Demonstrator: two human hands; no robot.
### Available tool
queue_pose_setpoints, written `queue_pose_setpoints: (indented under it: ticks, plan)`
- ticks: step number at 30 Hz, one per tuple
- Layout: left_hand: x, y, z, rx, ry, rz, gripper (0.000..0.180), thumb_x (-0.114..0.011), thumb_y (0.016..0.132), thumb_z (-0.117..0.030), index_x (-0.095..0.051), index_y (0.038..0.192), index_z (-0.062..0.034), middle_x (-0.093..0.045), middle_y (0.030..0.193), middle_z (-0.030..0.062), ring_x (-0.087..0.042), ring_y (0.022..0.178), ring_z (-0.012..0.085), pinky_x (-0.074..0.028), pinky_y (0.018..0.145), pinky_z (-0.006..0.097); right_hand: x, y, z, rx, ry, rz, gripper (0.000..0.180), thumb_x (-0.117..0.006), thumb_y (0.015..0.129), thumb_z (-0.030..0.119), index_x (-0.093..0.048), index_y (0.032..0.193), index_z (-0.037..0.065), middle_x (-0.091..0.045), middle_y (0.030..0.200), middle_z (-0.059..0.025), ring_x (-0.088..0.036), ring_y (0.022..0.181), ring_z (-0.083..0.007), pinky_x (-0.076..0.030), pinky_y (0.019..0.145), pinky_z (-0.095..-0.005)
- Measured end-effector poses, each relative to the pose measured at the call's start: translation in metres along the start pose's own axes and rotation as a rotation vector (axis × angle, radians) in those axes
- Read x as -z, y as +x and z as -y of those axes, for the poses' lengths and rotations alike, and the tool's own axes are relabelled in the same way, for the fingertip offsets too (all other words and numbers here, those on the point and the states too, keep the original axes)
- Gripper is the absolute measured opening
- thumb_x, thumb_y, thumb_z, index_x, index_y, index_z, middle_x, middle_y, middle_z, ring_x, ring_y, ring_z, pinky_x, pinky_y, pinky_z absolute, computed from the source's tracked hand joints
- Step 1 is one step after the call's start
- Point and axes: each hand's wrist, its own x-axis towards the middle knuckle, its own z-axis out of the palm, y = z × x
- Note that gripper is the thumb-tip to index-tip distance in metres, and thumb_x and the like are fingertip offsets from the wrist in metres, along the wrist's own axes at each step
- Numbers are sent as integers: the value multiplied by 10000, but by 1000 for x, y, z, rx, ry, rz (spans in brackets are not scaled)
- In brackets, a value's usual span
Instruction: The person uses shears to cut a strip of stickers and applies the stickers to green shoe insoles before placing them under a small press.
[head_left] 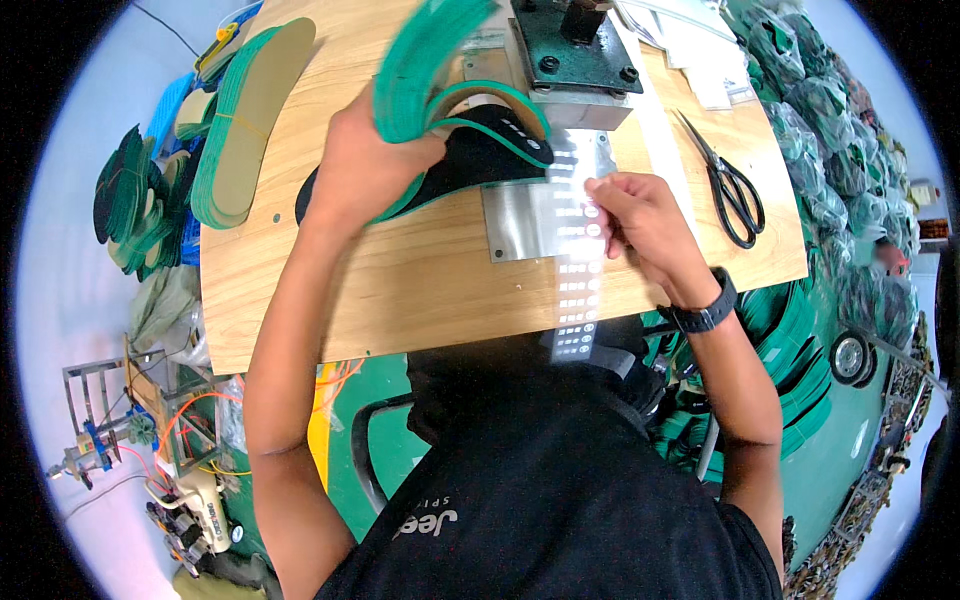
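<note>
My left hand (365, 170) is closed around bent green insoles (425, 75), blurred at their upper end. Beneath and beside it lie black insoles with green edges (480, 155), one bearing a small white print near its tip. My right hand (645, 215) pinches a clear strip with rows of white printed marks (574, 300), which hangs down past the table's front edge. That strip crosses a flat metal plate (515, 225) and overlaps the black insole's tip. Just beyond stands a press head (580, 75) with a dark bolted top plate and a pale metal block.
A banded stack of green-edged insoles (240, 130) lies on the left of the wooden table (430, 310). Black-handled scissors (735, 195) rest at the right. White sheets (700, 60) lie at the back right. Filled plastic bags (820, 120) and green insole piles (790, 340) stand beyond the table.
</note>
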Motion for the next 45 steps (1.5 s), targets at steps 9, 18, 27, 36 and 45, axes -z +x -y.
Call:
queue_pose_setpoints:
  ticks: [9, 18, 27, 36, 45]
  plan:
    - [10, -2, 2, -13, -3, -74, 214, -658, 681, -125, -638, 864, -17, -642, 726, 96, -592, 663, 171, -486, 667, 315, -9, 11, 9, -57, -164, 57, 293, -543, 916, 222, -600, 708, 23, -606, 566, -54, -549, 426, -95, -411, 387, -192]
    - [8, -3, 0, 2, 14, -86, 204, -662, 691, -142, -626, 845, -12, -633, 721, 122, -591, 647, 206, -484, 656, 328, -10, 16, 12, -97, -172, 51, 301, -571, 922, 238, -604, 695, 43, -599, 544, -36, -533, 391, -80, -392, 354, -176]
    - [-2, -3, 6, -44, 85, -32, 397, -713, 665, -191, -608, 1014, -33, -648, 814, 141, -610, 726, 287, -488, 705, 340, -12, 16, 9, -77, -167, 56, 305, -572, 916, 234, -600, 680, 43, -593, 541, -31, -523, 383, -77, -343, 342, -175]
    - [-11, 1, -2, -123, 525, 278, 829, -785, 588, -279, -428, 1309, -81, -628, 1044, 194, -600, 967, 360, -470, 862, 424, -5, 3, 2, 43, -148, 95, 288, -552, 906, 214, -588, 698, 17, -600, 579, -48, -516, 420, -85, -348, 367, -204]
    - [-11, 1, -6, -126, 581, 230, 887, -785, 591, -286, -387, 1348, -51, -634, 974, 221, -607, 929, 373, -486, 832, 417, 21, -13, -16, 42, 289, -70, 223, -562, 919, 194, -582, 781, 21, -634, 660, -88, -530, 462, -80, -357, 389, -175]
